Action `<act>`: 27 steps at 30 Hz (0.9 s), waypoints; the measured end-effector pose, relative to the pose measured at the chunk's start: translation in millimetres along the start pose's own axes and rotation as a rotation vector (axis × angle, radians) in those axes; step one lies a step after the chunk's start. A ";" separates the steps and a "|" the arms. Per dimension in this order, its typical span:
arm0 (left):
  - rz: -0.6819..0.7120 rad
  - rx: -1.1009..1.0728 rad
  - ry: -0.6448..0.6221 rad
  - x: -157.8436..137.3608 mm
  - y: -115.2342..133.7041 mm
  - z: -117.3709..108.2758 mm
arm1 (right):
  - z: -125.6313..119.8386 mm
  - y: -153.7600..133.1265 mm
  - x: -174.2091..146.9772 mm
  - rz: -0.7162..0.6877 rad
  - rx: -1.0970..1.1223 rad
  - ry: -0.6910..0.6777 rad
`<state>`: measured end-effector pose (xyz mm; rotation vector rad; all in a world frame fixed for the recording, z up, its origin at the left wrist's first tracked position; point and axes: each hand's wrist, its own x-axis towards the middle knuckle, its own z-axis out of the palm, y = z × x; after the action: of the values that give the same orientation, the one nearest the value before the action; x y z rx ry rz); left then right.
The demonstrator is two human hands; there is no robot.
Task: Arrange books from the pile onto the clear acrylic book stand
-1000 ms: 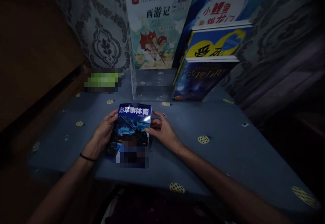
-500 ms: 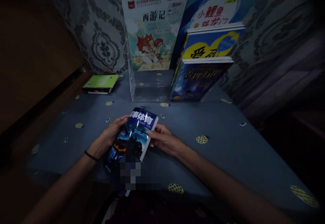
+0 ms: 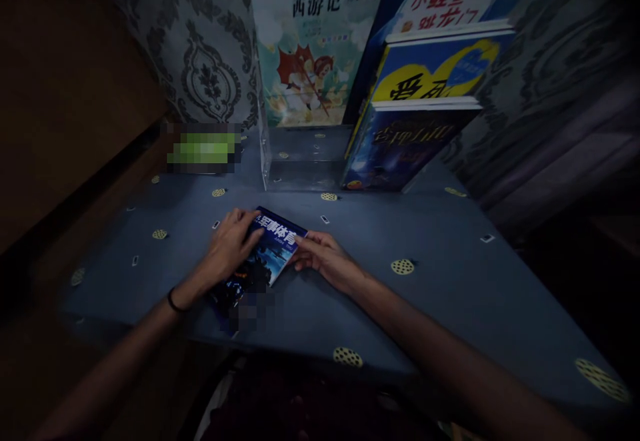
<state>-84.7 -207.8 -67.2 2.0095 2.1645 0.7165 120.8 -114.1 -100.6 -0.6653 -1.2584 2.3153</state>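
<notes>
A dark blue book with white Chinese lettering and a dim soldier-like picture lies low over the table's front part, at a slant. Its lower end is blurred out by pixel blocks. My left hand, with a black band at the wrist, is on the book's upper left edge, its thumb and fingertips on the cover. The right edge is pinched by my right hand, thumb on top and the other fingers beside and under the edge.
Behind the book stands a clear acrylic rack. It holds a pale Journey to the West book, a blue-and-yellow book and a dark blue book. A pixelated green book lies at the back left on the patterned tablecloth.
The book has come down flatter towards the table. My left hand has shifted from the book's side to over its upper left cover. The view has tilted slightly downward.
</notes>
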 end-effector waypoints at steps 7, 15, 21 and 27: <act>0.075 0.327 -0.180 -30.2 66.1 8.5 | 0.9 0.3 -1.8 -0.015 0.061 -0.011; -0.002 0.263 -0.248 -22.9 70.9 -8.8 | 0.4 -0.2 -2.5 -0.015 0.077 -0.018; 0.011 0.199 -0.246 -23.2 69.1 -15.8 | -0.6 -1.6 -2.2 0.007 0.061 -0.002; 0.005 0.207 -0.276 -22.3 69.5 -17.7 | 0.0 -3.2 -2.0 0.043 0.049 0.009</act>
<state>-25.1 -232.8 -28.9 2.0644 2.1434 0.2039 122.8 -113.6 -97.4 -0.6922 -1.1907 2.3672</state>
